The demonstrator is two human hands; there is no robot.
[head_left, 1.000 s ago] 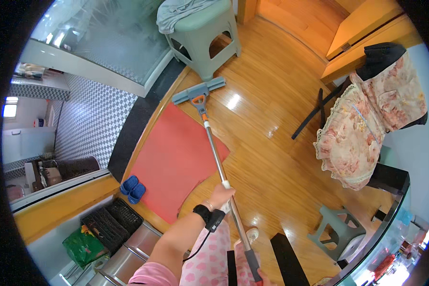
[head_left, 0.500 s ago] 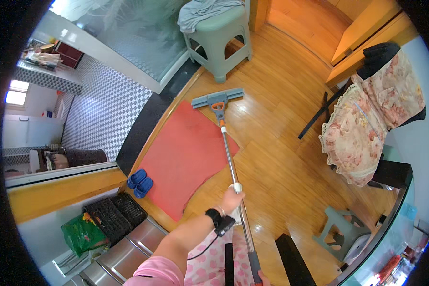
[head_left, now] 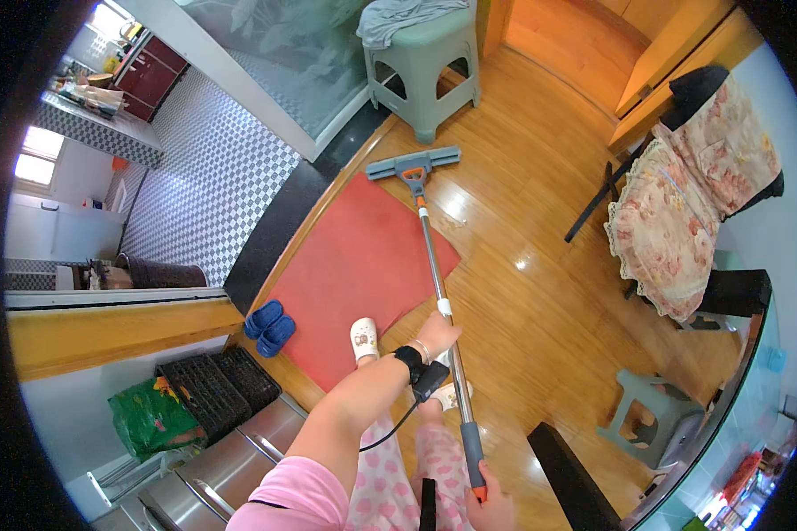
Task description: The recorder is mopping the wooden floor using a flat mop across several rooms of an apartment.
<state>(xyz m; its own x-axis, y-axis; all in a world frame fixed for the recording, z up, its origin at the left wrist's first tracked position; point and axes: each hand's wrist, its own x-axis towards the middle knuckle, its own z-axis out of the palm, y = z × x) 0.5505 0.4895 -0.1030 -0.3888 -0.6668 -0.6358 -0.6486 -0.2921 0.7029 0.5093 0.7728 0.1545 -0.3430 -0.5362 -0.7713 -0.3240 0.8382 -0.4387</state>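
A squeeze mop [head_left: 429, 245] with a steel pole slants across the wooden floor. Its wide grey head [head_left: 413, 165] lies on the boards just beyond the red mat [head_left: 345, 265]. Around the pole's middle, by a white collar, my left hand [head_left: 440, 334] is closed; its wrist carries a black band and a small corded device. Lower down, my right hand [head_left: 493, 506] grips the orange-tipped end of the grey handle, partly cut off by the lower edge. One white clog [head_left: 363, 338] of mine rests on the mat, and the other is partly hidden behind the pole.
A green stool [head_left: 423, 75] with a cloth stands beyond the mop head. Blue slippers [head_left: 270, 327] sit at the mat's left edge. To the right are a flower-covered chair [head_left: 669, 230], a small stool [head_left: 651, 416] and a glass-topped table [head_left: 726, 425]. Black baskets [head_left: 217, 394] stand lower left.
My view has shifted, and my clogged feet now show below the mat's middle. My right hand shows more fully on the handle. Both hands keep hold of the mop.
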